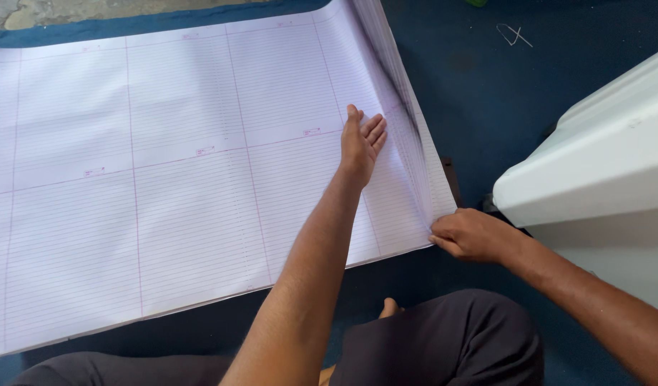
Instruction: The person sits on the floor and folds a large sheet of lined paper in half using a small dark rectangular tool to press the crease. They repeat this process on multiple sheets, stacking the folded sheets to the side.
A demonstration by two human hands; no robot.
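On the blue floor mat (pixel 486 93), the left hand (pixel 362 146) presses flat and open on the stack of large ruled sheets (pixel 164 179) while the right hand (pixel 472 236) pinches its fanned near corner, where a hasty pull could crease or tear thin paper.

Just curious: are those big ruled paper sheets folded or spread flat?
Spread flat: the stack of ruled sheets lies open on the blue mat, its right edge fanned.
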